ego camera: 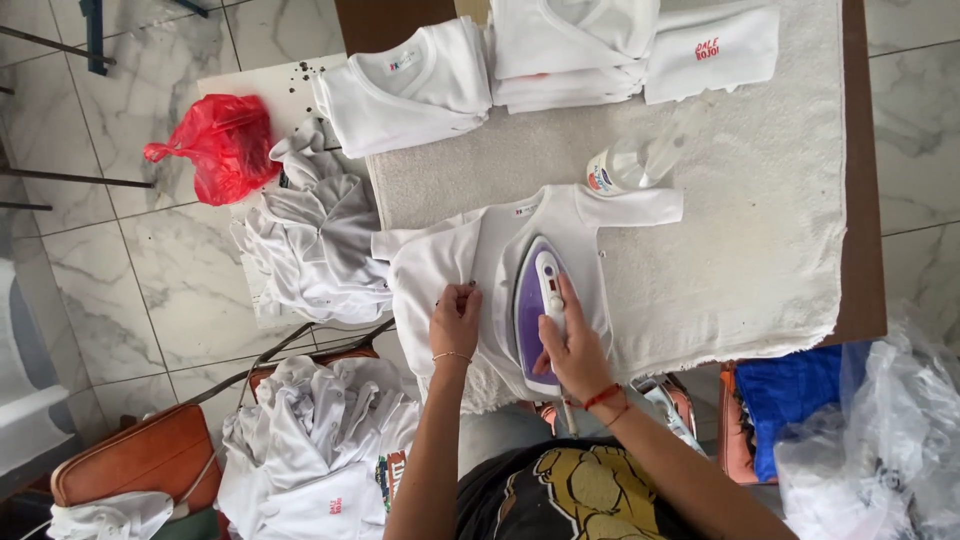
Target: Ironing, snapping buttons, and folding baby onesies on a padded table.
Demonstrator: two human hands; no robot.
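A small white long-sleeved baby shirt (590, 215) lies spread on a white towel (760, 200) that covers the table. My right hand (572, 350) grips the handle of a purple and white iron (538, 300), which rests flat on the middle of the shirt. My left hand (456, 320) pinches the shirt's fabric just left of the iron and holds it taut. A clear spray bottle (640, 160) lies on the towel just beyond the shirt's collar.
Folded white shirts (420, 85) are stacked at the far edge of the table. A heap of unfolded white clothes (320, 240) lies to the left, beside a red plastic bag (225, 145). More white clothes (320, 440) sit on a chair below, blue cloth (795, 400) at right.
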